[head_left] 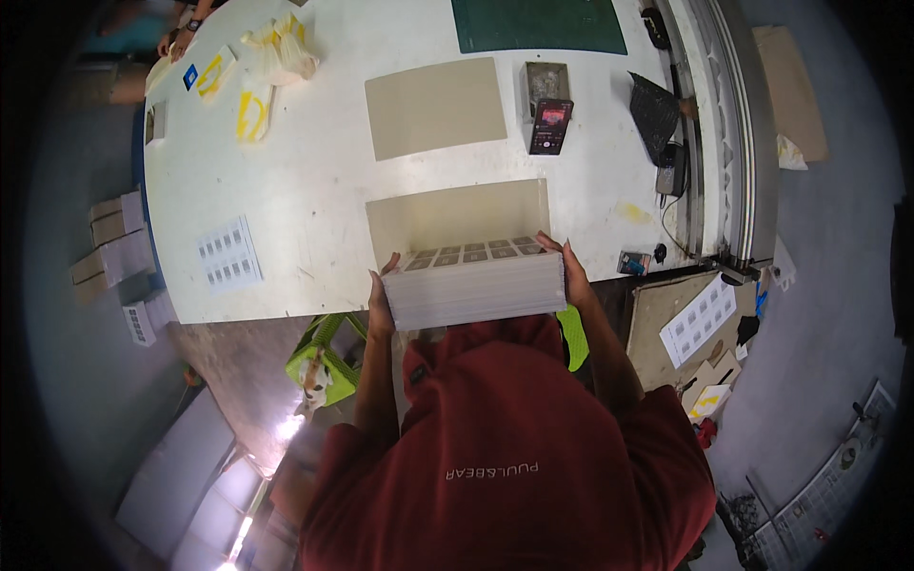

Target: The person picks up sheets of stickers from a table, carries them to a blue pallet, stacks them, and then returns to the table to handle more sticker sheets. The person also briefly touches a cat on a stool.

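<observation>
Head view: the white table (pixel 314 181) carries a beige card (pixel 457 217) at its near edge. There a thick stack of printed sheets (pixel 473 283) is clasped between left hand (pixel 381 290) and right hand (pixel 574 274).

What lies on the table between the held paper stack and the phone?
Head view: only a beige cardboard sheet lies between the paper stack and the phone.

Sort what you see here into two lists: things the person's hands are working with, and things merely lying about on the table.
In hand:
- thick stack of printed sheets, gripped at its sides by the left hand and right hand
- beige board just behind the stack

Lying about:
- second beige board
- green cutting mat
- phone
- loose printed sheet
- yellow-marked wrappers
</observation>
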Demonstrator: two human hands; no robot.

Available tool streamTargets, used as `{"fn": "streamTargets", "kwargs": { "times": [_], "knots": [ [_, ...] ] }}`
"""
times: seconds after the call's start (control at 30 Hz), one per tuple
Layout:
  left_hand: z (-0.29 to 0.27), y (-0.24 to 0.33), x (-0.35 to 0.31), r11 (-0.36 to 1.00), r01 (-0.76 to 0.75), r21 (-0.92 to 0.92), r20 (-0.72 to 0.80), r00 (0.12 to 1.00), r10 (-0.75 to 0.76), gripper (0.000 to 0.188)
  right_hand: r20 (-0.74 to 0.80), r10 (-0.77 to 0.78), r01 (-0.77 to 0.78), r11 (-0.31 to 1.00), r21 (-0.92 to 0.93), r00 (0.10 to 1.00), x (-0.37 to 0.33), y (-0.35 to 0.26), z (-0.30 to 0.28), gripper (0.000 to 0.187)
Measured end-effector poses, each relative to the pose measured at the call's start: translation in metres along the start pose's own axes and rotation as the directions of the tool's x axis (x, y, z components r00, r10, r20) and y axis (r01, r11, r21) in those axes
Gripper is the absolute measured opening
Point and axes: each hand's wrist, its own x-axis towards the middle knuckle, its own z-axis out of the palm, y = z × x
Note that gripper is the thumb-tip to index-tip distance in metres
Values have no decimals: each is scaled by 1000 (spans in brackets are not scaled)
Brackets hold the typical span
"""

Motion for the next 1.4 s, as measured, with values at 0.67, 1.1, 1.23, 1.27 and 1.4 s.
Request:
{"fn": "streamTargets", "kwargs": {
  "times": [0.67,1.1,1.23,1.27,1.4],
  "knots": [
    [9,-3,16,987,83,-134,32,996,-80,74,-123,86,-68,987,145,989,7,3,14,78],
    [-28,-9,21,969,163,-187,25,987,-161,84,-29,120,-111,972,207,992,20,53,-40,88],
    [-24,-10,20,978,170,-117,36,985,-167,82,32,142,-144,985,92,989,6,21,-7,88],
    [-39,-12,17,985,136,-110,44,990,-132,83,-27,151,-142,969,203,988,-6,13,-1,88],
    [-46,-38,34,987,79,-138,63,996,-71,88,-82,140,-105,935,340,987,3,5,7,87]
  ]
}}
